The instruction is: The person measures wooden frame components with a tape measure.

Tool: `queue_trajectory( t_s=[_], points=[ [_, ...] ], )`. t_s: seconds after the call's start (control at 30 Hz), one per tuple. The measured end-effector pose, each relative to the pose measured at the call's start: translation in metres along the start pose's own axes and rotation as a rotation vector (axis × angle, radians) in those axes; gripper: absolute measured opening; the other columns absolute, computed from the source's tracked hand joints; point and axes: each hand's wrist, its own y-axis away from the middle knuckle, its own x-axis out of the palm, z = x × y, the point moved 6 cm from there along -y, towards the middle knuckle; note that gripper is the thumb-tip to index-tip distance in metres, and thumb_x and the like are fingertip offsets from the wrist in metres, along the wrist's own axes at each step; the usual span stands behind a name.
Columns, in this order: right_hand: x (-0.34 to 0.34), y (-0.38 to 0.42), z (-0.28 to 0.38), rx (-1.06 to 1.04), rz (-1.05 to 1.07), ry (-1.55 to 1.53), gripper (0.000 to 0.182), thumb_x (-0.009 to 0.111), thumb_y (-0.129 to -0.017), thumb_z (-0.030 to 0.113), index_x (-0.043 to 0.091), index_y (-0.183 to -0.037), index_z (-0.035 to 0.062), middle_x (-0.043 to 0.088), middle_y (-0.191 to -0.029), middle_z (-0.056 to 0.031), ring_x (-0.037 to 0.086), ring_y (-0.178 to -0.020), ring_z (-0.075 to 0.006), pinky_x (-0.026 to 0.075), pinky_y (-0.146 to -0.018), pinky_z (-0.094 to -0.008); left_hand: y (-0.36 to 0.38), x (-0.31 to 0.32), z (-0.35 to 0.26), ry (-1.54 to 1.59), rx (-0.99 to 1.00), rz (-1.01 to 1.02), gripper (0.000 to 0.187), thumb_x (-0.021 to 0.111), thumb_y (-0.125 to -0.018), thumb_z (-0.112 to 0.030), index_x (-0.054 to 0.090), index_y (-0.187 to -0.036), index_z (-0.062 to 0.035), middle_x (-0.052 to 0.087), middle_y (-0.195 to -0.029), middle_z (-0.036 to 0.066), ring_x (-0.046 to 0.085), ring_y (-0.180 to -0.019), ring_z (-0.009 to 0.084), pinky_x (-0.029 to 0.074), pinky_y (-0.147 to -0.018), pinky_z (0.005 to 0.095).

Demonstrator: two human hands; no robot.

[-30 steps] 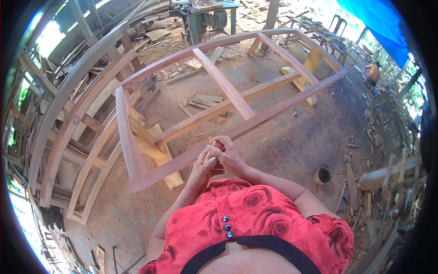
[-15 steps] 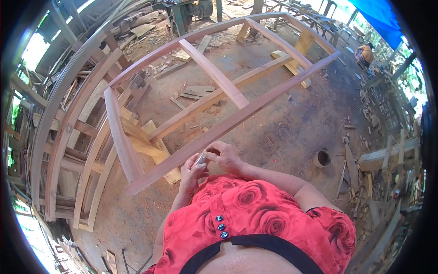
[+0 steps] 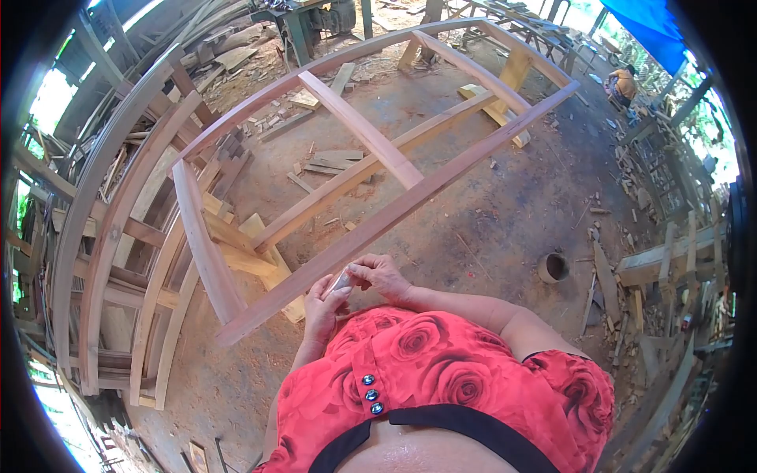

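Both hands meet close to the body, just above the red rose-print top (image 3: 441, 370). The left hand (image 3: 322, 303) and the right hand (image 3: 380, 276) pinch one small grey piece (image 3: 341, 281) between fingertips and thumbs; it looks like a folded scrap of sandpaper, though it is too small to be sure. The fingers of both hands are drawn narrow around it, the left holding from below, the right gripping its upper edge.

Right in front of the hands runs the near rail (image 3: 378, 229) of a large wooden frame (image 3: 355, 134), which slopes from low on the left to high on the far right. The grey piece is just beside this rail, not yet touching it as far as can be seen. Short wooden blocks (image 3: 272, 272) prop up the frame's left corner.

To handle the piece well, I judge it wants a firm fold with flat faces, held in one hand with the fingers spread behind it, so pressure lands evenly on the rail and follows the grain.

Beyond the frame lie offcuts (image 3: 331, 162) on the dirt floor (image 3: 489, 236), and a round hole (image 3: 553, 267) to the right. More curved frames (image 3: 110, 229) lean at the left. Far off stand a green machine (image 3: 303, 20) and another person (image 3: 623, 85) crouching in orange.
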Motion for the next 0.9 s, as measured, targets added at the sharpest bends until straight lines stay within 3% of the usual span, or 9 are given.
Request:
queue_trajectory(
  t_s=[0.17,0.3,0.37,0.43,0.53,0.63,0.67,0.83,0.9],
  points=[
    [-0.013,-0.013,-0.003,-0.031,-0.059,-0.029,0.019,0.056,-0.089,0.021,0.061,-0.08,0.0044,0.057,-0.067,0.0009,0.05,-0.055,-0.0059,0.041,-0.049,-0.0205,0.006,-0.012,-0.004,-0.01,0.01,-0.032,0.067,0.072,-0.068,-0.013,0.04,-0.125,0.004,0.057,-0.102,0.011,0.058,-0.071,0.0138,0.05,-0.06,0.0248],
    [-0.056,-0.038,0.009,-0.159,-0.287,0.132,0.016,0.053,-0.091,0.018,0.057,-0.08,0.0065,0.051,-0.063,0.0015,0.047,-0.048,-0.0058,0.038,-0.042,-0.0209,0.014,-0.038,-0.008,0.026,0.052,-0.033,0.063,0.069,-0.068,-0.012,0.042,-0.123,0.0023,0.057,-0.104,0.011,0.059,-0.076,0.0151,0.051,-0.063,0.0258],
    [-0.079,-0.054,0.013,-0.19,-0.407,0.16,0.012,0.052,-0.091,0.017,0.055,-0.085,0.0069,0.051,-0.064,0.0004,0.047,-0.049,-0.0065,0.039,-0.043,-0.0214,0.021,-0.07,-0.008,0.022,0.094,-0.119,0.06,0.067,-0.069,-0.012,0.043,-0.122,0.0016,0.057,-0.104,0.011,0.061,-0.075,0.0163,0.051,-0.064,0.0269],
    [-0.103,-0.068,0.019,-0.223,-0.473,0.133,0.014,0.051,-0.091,0.019,0.051,-0.081,0.0086,0.048,-0.066,0.0006,0.047,-0.052,-0.0073,0.039,-0.044,-0.0227,0.024,-0.1,-0.004,0.11,0.159,-0.048,0.06,0.065,-0.068,-0.011,0.041,-0.122,0.0003,0.055,-0.111,0.013,0.061,-0.084,0.0188,0.053,-0.069,0.0302],
    [-0.147,-0.091,0.026,-0.256,-0.633,0.164,0.022,0.052,-0.091,0.024,0.048,-0.075,0.0103,0.045,-0.061,0.0021,0.042,-0.044,-0.0053,0.035,-0.038,-0.0199,0.054,-0.154,-0.005,0.226,0.189,-0.155,0.057,0.069,-0.067,-0.013,0.045,-0.117,-0.0033,0.058,-0.107,0.011,0.059,-0.088,0.017,0.052,-0.068,0.0293],
    [-0.182,-0.109,0.028,-0.218,-0.694,0.231,0.024,0.054,-0.091,0.024,0.051,-0.074,0.0077,0.046,-0.058,0.0014,0.045,-0.044,-0.0066,0.034,-0.037,-0.0197,0.085,-0.223,0.007,0.314,0.228,-0.325,0.053,0.067,-0.068,-0.012,0.045,-0.116,-0.0066,0.059,-0.107,0.011,0.06,-0.09,0.0186,0.052,-0.068,0.03],
    [-0.182,-0.117,0.03,-0.206,-0.67,0.236,0.024,0.054,-0.091,0.024,0.051,-0.074,0.0077,0.046,-0.058,0.0014,0.045,-0.044,-0.0066,0.034,-0.037,-0.0197,0.094,-0.246,0.011,0.288,0.275,-0.355,0.049,0.063,-0.071,-0.013,0.043,-0.115,-0.0053,0.058,-0.111,0.019,0.061,-0.096,0.025,0.054,-0.073,0.0354],
    [-0.187,-0.145,0.02,-0.261,-0.657,0.267,0.025,0.055,-0.091,0.026,0.051,-0.074,0.0079,0.047,-0.056,0.0018,0.044,-0.042,-0.0052,0.033,-0.036,-0.0191,0.136,-0.315,0.025,0.378,0.303,-0.479,0.045,0.062,-0.076,-0.023,0.044,-0.115,-0.0096,0.059,-0.109,0.019,0.063,-0.088,0.0235,0.053,-0.069,0.0331],
    [-0.176,-0.151,0.02,-0.247,-0.668,0.243,0.025,0.055,-0.09,0.026,0.051,-0.074,0.0077,0.047,-0.057,0.0018,0.044,-0.042,-0.0051,0.034,-0.036,-0.0189,0.141,-0.36,0.036,0.514,0.426,-0.543,0.038,0.064,-0.078,-0.022,0.047,-0.11,-0.0096,0.064,-0.099,0.015,0.064,-0.079,0.0222,0.054,-0.06,0.033]
  ],
)
